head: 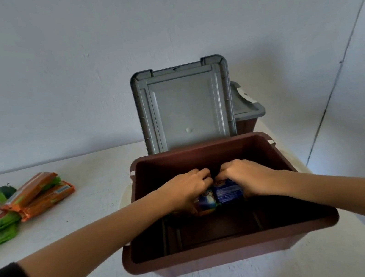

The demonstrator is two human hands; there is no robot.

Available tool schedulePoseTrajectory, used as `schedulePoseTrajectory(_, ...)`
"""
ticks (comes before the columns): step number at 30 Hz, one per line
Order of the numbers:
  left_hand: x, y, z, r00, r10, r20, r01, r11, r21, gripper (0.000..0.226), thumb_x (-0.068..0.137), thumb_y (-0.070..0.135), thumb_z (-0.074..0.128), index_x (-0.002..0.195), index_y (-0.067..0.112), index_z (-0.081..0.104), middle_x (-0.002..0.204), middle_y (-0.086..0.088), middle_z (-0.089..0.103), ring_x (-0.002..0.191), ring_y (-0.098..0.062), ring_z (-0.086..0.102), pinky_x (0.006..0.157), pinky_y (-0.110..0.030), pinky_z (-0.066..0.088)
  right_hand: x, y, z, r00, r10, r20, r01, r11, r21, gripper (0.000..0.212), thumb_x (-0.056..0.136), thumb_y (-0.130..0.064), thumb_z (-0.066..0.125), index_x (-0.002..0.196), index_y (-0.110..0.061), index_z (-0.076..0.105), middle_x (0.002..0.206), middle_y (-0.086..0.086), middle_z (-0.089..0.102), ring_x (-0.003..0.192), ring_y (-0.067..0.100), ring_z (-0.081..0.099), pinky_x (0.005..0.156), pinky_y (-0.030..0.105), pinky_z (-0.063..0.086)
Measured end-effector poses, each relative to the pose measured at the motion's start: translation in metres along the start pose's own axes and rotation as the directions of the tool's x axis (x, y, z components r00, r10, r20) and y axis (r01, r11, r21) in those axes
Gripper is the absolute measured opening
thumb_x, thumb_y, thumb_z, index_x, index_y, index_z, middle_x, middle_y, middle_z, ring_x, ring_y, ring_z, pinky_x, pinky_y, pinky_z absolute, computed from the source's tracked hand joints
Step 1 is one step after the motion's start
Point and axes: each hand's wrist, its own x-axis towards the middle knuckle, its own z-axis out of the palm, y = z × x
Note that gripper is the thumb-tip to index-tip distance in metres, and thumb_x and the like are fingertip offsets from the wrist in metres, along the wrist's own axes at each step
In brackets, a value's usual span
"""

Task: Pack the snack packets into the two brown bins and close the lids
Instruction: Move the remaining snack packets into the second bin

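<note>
Left hand (pixel 188 187) and right hand (pixel 247 176) reach into open brown bin (pixel 231 247), fingers curled around blue snack packets (pixel 224 194). Grey lid (pixel 184 106) upright behind. Green and orange packets (pixel 16 206) lie far left on white table (pixel 94 225).

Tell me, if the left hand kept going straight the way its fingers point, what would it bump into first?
Most likely the right hand: the left hand points across the blue packets inside the brown bin, and their fingertips nearly meet. Depth is hard to judge.
</note>
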Motion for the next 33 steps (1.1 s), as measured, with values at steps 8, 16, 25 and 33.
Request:
schedulePoseTrajectory(8, 0.002, -0.003, 0.0, 0.999, 0.033, 0.012, -0.032, 0.999, -0.032, 0.072, 0.074, 0.025, 0.075, 0.134, 0.008, 0.04, 0.136, -0.006, 0.036, 0.117, -0.023, 0.042, 0.095, -0.031, 0.039, -0.003, -0.005, 0.0, 0.997, 0.069, -0.016, -0.07, 0.997, -0.027, 0.053, 0.081, -0.01, 0.065, 0.13, -0.025, 0.051, 0.117, 0.006, 0.049, 0.108, 0.029, 0.055, 0.081, 0.035, 0.045)
schedulePoseTrajectory(16, -0.011, -0.018, -0.013, 0.99, -0.066, -0.126, 0.026, 0.955, -0.297, 0.058, 0.075, 0.038, 0.073, 0.124, 0.014, 0.055, 0.119, -0.002, 0.057, 0.102, -0.014, 0.056, 0.084, -0.027, 0.048, -0.003, -0.001, -0.022, 0.994, 0.093, 0.05, -0.1, 0.982, 0.163, 0.06, 0.074, -0.034, 0.075, 0.129, -0.03, 0.051, 0.12, -0.001, 0.057, 0.106, 0.017, 0.055, 0.08, 0.028, 0.044)
schedulePoseTrajectory(25, -0.108, -0.085, -0.032, 0.764, -0.511, -0.393, 0.2, 0.767, -0.61, 0.018, 0.085, 0.02, 0.064, 0.1, 0.012, 0.069, 0.092, -0.001, 0.071, 0.082, -0.012, 0.067, 0.071, -0.01, 0.048, 0.06, -0.062, -0.093, 0.981, -0.052, -0.188, 0.107, 0.949, 0.296, 0.04, 0.079, -0.025, 0.072, 0.117, -0.024, 0.062, 0.097, -0.005, 0.064, 0.088, 0.012, 0.061, 0.084, 0.034, 0.052)
schedulePoseTrajectory(33, -0.246, -0.136, 0.032, 0.398, -0.889, -0.229, 0.59, 0.438, -0.678, 0.033, 0.083, 0.021, 0.066, 0.116, 0.016, 0.061, 0.117, -0.009, 0.056, 0.107, -0.021, 0.055, 0.088, -0.026, 0.041, 0.156, -0.185, -0.102, 0.897, -0.353, -0.265, 0.418, 0.873, 0.252, 0.047, 0.082, -0.025, 0.069, 0.126, -0.026, 0.054, 0.113, 0.003, 0.059, 0.096, 0.019, 0.058, 0.081, 0.033, 0.047)
